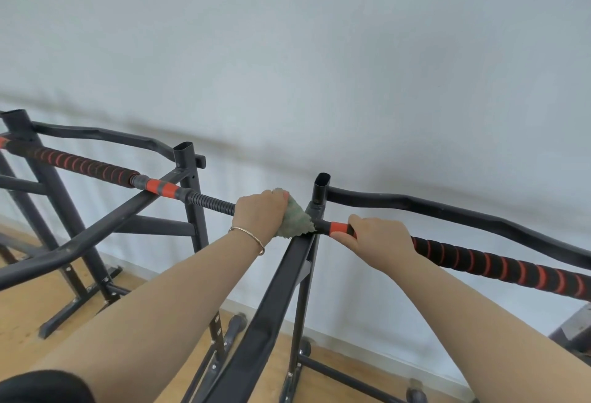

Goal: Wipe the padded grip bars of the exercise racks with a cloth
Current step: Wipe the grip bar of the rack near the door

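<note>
A long bar runs across two black exercise racks, with black-and-red spiral padding on its left part (80, 162) and right part (499, 266). Between them lies a bare ribbed section (211, 202). My left hand (260, 210), with a thin bracelet on the wrist, is shut on a pale green cloth (295, 220) wrapped round the bar just left of the right rack's upright post (319, 191). My right hand (380, 236) grips the bar just right of that post, next to a red band (339, 227).
The left rack (188, 178) and right rack (281, 290) stand close together on a wooden floor (25, 313) against a pale wall (319, 66). Black curved rails (447, 210) run behind the bar. Rack feet and a roller (236, 324) lie on the floor below my arms.
</note>
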